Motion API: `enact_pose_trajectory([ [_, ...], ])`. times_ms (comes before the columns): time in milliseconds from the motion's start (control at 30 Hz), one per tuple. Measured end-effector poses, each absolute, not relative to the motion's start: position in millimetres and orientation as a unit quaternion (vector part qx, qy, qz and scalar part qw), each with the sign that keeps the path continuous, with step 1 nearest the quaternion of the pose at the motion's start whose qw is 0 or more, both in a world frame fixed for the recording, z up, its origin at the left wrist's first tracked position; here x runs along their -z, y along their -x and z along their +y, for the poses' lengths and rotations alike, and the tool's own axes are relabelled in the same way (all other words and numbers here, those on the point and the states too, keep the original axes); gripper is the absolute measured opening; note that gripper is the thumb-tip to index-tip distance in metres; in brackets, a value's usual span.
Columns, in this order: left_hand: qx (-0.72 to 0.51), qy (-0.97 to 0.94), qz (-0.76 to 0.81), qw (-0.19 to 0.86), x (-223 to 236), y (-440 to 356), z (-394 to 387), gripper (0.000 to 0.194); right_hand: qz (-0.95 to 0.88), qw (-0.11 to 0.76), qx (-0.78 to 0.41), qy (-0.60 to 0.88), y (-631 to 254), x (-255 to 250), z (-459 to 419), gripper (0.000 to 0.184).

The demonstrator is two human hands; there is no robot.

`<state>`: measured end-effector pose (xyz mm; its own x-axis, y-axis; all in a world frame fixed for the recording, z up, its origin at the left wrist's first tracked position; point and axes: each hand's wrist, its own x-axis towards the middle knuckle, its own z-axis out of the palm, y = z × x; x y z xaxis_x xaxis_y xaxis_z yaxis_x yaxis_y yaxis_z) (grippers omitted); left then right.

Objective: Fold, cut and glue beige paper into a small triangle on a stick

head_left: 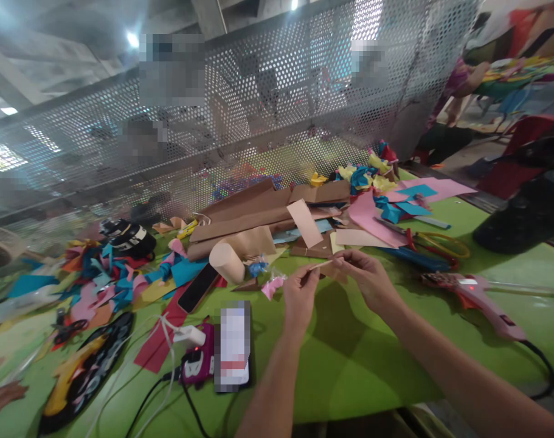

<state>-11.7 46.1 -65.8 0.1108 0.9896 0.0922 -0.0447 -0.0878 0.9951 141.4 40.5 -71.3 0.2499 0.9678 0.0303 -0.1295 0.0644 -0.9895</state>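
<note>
Head view — paper piece (323,264) pale tan, thin — pinched in fingers (310,278).

Tan paper strip (323,264), held slightly tilted.

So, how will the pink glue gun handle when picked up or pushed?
The pink glue gun should feel stiff, as it looks like hard plastic. The black cord at its near end may tug as it lifts. Pushed, it would probably pivot or slide rather than roll, given its angled shape.
</note>
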Motion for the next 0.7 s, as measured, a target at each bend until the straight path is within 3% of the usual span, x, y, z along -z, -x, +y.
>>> enact_pose_trajectory([
  [433, -0.499, -0.490, 0.421, 0.577, 64.0, 10.2, 46.2, 0.033, -0.431, 0.591, -0.440, 0.521, -142.0, 69.4, 36.9, 0.043],
  [700, -0.491, -0.549, 0.419, 0.532, 61.9, 10.8, 45.4, 0.015, -0.498, 0.573, -0.367, 0.538, -142.7, 68.8, 32.6, 0.031],
])
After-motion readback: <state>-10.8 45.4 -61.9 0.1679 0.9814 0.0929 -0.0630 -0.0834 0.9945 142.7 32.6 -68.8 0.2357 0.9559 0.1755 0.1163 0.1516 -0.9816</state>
